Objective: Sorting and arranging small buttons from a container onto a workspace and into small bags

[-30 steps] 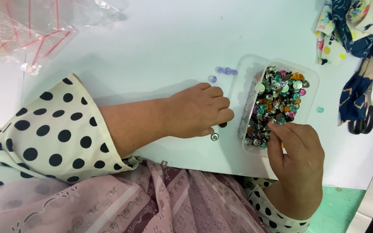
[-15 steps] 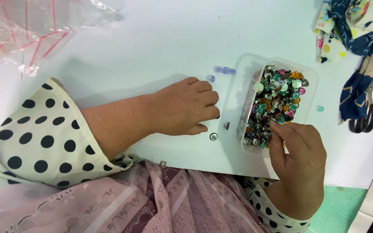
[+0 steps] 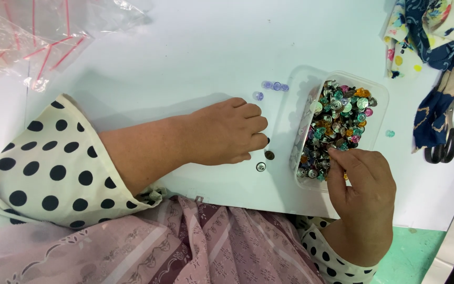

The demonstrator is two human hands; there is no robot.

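- Hands at a white counter (image 3: 185,58), seen from above: both wore cream sleeves with black dots.
- Right hand (image 3: 361,181): fingertips were pinched together at the near end of the clear tray (image 3: 377,94), touching the heap of small metal and coloured snap buttons (image 3: 337,121); the grip was narrow, and whether a piece sat between the fingertips could not be told.
- Left hand (image 3: 227,131): it lay knuckles up on the counter with fingers curled under, so the grip was closed or nearly so; what it held, if anything, was hidden.
- Two loose metal buttons (image 3: 265,161): they lay on the counter just beside the left fingertips, toward the tray, between the two hands; the left hand was nearer to them.
- Tray: its long axis ran away from the body, tilted slightly to the right, and it lay to the right of the left hand.
- Lilac beads (image 3: 271,85): a short row lay beyond the left hand, near the tray's far corner.
- Scissors (image 3: 445,142) and patterned cloth (image 3: 432,31): both were at the right edge, well apart from the hands.
- Plastic bags (image 3: 27,37): they occupied the far left corner.
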